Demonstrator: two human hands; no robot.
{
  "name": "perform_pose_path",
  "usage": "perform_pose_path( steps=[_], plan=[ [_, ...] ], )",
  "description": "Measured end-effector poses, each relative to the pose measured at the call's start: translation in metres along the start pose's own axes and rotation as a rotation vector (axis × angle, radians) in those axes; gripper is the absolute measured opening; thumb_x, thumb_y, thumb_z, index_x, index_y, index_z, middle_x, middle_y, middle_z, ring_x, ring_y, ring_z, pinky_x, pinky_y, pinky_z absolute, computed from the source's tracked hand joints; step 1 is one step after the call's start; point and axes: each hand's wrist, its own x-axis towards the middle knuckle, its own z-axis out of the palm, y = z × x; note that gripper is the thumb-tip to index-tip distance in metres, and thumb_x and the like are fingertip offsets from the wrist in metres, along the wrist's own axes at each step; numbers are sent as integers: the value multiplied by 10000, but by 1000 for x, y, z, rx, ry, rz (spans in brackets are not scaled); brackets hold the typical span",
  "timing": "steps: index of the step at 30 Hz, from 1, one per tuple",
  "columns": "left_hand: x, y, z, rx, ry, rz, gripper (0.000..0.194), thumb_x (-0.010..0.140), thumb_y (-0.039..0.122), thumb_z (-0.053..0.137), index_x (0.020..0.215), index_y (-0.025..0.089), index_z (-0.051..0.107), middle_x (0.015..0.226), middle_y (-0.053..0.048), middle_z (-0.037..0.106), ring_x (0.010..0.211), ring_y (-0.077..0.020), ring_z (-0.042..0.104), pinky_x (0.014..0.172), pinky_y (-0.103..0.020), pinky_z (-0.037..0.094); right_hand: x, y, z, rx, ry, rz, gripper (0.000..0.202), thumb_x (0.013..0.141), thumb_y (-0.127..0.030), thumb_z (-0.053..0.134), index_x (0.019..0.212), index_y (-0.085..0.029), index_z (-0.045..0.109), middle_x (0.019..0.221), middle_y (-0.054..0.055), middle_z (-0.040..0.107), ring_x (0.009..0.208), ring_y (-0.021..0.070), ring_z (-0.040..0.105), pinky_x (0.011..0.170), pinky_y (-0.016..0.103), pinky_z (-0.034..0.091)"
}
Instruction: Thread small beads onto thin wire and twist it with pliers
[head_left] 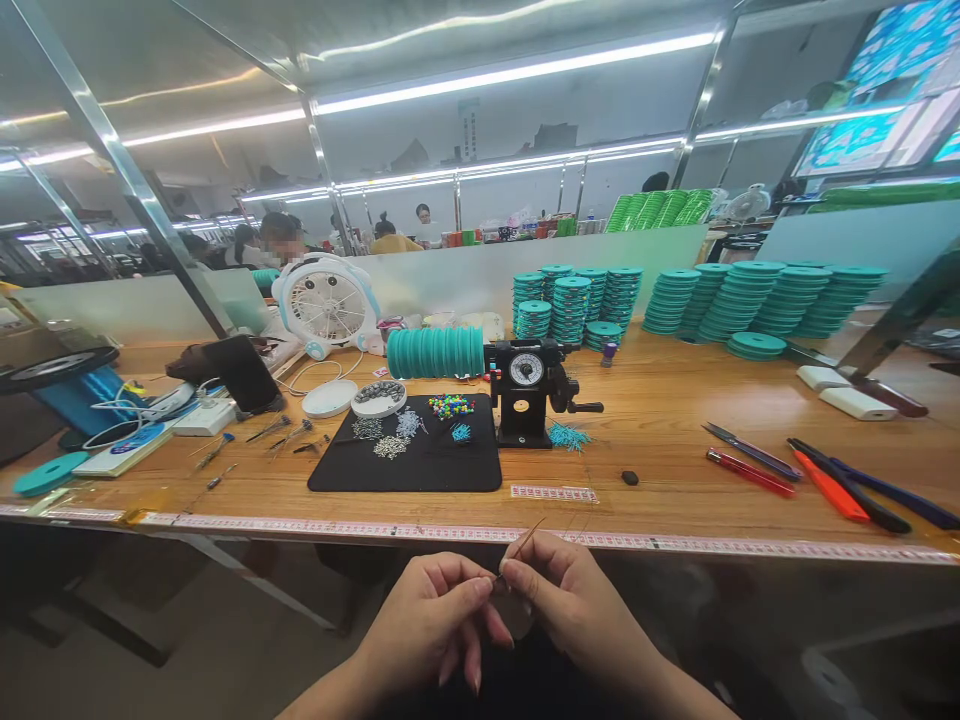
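Note:
Below the table edge, my left hand and my right hand meet, thumbs and forefingers pinched close together. A thin brown strand sticks up from the fingertips of my right hand. What my left hand pinches is small and dark, too small to name. Beyond the hands lies a black mat with piles of small silver parts, clear pieces and coloured beads. A black winding machine with a dial and a crank stands beside the mat, carrying a row of teal spools.
Stacked teal spools fill the back right. Pliers with orange and black handles, a red pen-like tool and scissors lie at right. A fan and a large blue wire reel stand left. A measuring tape runs along the edge.

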Motion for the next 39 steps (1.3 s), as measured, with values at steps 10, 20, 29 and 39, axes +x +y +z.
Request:
perform_pose_path(
  steps=[10, 20, 29, 39],
  plan=[
    [0, -3, -2, 50, 75, 12, 172, 739, 276, 627, 794, 122, 573, 650, -73, 723, 337, -76, 549, 269, -128, 240, 1, 5, 1, 24, 21, 27, 296, 847, -408, 544, 684, -160, 544, 581, -28, 485, 543, 115, 439, 519, 228, 357],
    [1, -5, 1, 38, 81, 56, 235, 777, 334, 626, 750, 102, 604, 657, -57, 701, 336, -46, 513, 277, -126, 232, -3, 4, 6, -67, 72, -96, 261, 874, -349, 515, 693, -164, 552, 660, 9, 560, 639, 149, 495, 618, 257, 405],
    [2, -6, 2, -29, 102, 74, 192, 754, 285, 658, 805, 113, 590, 666, -31, 687, 341, -42, 511, 276, -118, 239, -8, 17, 15, -147, 152, -236, 220, 896, -305, 502, 714, -186, 538, 693, 4, 572, 645, 145, 528, 616, 244, 417],
    [2, -9, 1, -35, 109, 96, 209, 775, 314, 638, 777, 108, 603, 675, -43, 682, 348, -43, 513, 279, -121, 231, -9, 26, 16, -308, 166, -375, 212, 917, -248, 435, 738, -188, 533, 709, 11, 542, 635, 138, 518, 592, 249, 402]
  ],
)
